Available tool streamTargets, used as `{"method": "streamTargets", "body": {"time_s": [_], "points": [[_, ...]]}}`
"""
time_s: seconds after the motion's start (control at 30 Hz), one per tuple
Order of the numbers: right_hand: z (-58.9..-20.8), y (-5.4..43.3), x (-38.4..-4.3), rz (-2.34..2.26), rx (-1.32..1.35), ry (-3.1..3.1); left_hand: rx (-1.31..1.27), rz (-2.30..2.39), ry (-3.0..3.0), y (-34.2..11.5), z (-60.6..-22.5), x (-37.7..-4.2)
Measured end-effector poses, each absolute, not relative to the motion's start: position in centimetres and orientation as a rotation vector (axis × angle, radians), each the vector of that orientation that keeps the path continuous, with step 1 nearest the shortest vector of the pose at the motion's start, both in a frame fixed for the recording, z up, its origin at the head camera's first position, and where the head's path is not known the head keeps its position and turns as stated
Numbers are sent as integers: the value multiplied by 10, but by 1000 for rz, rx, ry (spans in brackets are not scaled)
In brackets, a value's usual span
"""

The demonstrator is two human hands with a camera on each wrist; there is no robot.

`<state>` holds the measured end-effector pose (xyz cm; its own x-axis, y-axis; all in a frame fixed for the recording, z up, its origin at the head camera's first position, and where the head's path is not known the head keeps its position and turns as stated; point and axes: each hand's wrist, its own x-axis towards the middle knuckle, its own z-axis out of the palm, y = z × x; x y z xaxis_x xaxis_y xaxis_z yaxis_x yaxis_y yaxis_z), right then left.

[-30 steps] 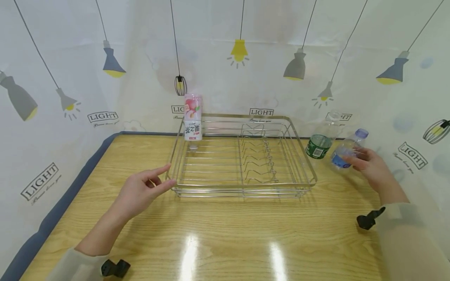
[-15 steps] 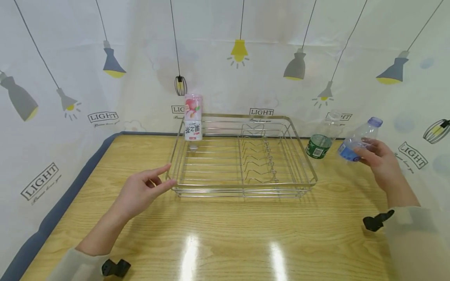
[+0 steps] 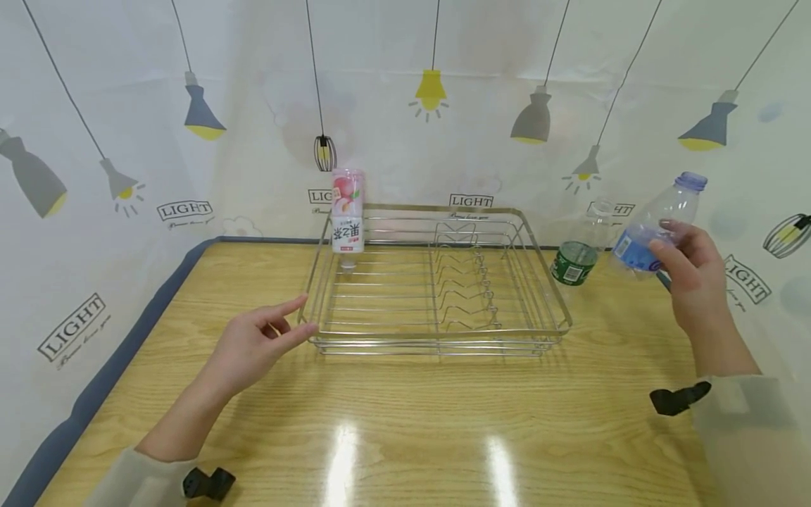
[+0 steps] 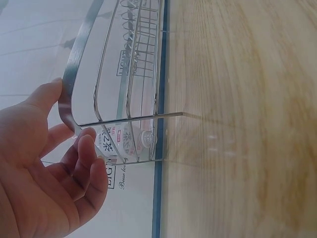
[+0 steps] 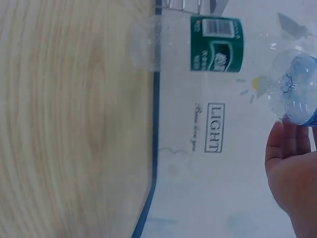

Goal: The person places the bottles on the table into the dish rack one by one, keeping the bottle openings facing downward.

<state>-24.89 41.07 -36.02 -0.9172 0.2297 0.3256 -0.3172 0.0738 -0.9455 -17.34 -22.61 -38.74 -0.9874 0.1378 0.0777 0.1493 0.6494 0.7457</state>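
My right hand [image 3: 693,271] grips a clear plastic bottle [image 3: 659,222] with a blue label and a purple-rimmed neck, holding it up and leaning to the right. In the right wrist view the bottle's base [image 5: 287,87] shows above the fingers. My left hand [image 3: 250,348] holds the front left corner of a wire dish rack [image 3: 437,335], thumb and forefinger on either side of that corner. Seen from the left wrist, the thumb tip rests on the flat metal rim [image 4: 72,74], other fingers curled. A peach tea bottle [image 3: 348,218] stands upside down inside the rack at its back left.
Just right of the rack stands a clear bottle with a green label [image 3: 574,264], close to the back curtain. The wooden table [image 3: 424,415] ends at a curtain [image 3: 393,105] printed with lamps. Wire dividers [image 3: 465,282] fill the rack's right half.
My right hand has lifted the blue-labelled bottle up and to the right, off the table, tilting it more. The left hand and the rack stay where they were.
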Motion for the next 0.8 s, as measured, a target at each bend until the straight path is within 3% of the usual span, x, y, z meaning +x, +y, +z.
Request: {"method": "streamTargets", "body": {"time_s": [0.4, 0.8], "points": [[-335, 364, -234, 2036, 355, -1739, -254, -1281, -2839, -225, -386, -173], [-324, 323, -222, 1977, 559, -1934, -270, -1261, -2821, -225, -386, -173]]}}
